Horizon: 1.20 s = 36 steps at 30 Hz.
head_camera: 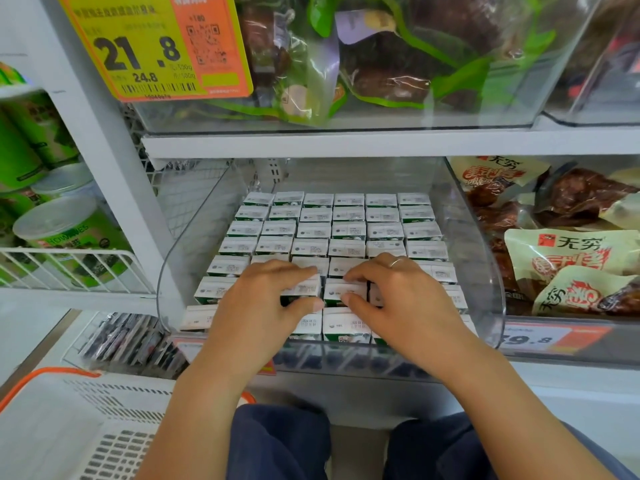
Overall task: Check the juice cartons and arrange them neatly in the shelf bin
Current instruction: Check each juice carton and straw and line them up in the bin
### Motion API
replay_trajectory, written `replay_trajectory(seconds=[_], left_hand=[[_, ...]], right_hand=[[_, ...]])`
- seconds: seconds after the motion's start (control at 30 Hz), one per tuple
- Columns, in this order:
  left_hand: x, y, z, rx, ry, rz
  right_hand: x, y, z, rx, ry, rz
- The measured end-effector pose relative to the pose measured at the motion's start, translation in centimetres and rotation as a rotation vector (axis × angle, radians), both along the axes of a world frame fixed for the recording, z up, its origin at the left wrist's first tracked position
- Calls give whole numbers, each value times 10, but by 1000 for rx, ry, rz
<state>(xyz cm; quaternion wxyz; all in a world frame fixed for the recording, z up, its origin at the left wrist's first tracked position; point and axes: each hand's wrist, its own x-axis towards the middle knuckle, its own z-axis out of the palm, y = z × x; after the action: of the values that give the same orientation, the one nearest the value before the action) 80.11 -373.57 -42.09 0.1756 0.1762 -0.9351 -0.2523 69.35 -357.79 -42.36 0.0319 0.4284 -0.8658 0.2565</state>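
Your juice cartons point(348, 231) stand upright in tight rows inside the clear shelf bin point(479, 271), their white tops with small printed labels facing up at you, filling the bin from its back wall to its front lip. Your left hand point(263, 306) lies on the cartons toward the front of the bin, left of centre, fingers curled over the top edge of one carton with the thumb pressed against its near side, so it grips that carton. Your right hand point(398, 296) sits just beside it, right of centre, fingers bent over a neighbouring carton and thumb on its front edge, gripping it the same way; a ring point(395, 262) shows on one finger. The two hands nearly meet over the middle of the bin. Above the bin, another clear container holds green-wrapped packs point(398, 57), with a yellow and orange price tag point(156, 46) on its left front. To the bin's right lie cream-coloured snack packets point(568, 261), with a price label point(543, 337) on the shelf edge below them. To the bin's left, green canisters point(69, 226) stand behind a white wire rack. Below and left of the bin sits a white basket point(86, 420) with an orange rim, and your dark trouser knees point(280, 441) show beneath the bin.
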Motion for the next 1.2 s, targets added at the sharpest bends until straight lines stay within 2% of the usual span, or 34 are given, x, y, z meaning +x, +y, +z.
replay_trajectory(seconds=[0.3,0.63,0.83,1.07,1.2], left_hand=[[-9,-15,3,-47,8,-7],[-54,-42,38,-370,-487,-187],[-61,-30,42,-661,-497,-182],[-54,-32,33,-584,-490,-167],[-39,-36,28,-348,-318,-233]], right_hand=[[-1,0,0,-1,3,-1],[-2,-1,-1,-9,22,7],[-2,-1,-1,-5,8,3],[-1,0,-1,-19,6,7],[-2,0,-1,-35,3,12]])
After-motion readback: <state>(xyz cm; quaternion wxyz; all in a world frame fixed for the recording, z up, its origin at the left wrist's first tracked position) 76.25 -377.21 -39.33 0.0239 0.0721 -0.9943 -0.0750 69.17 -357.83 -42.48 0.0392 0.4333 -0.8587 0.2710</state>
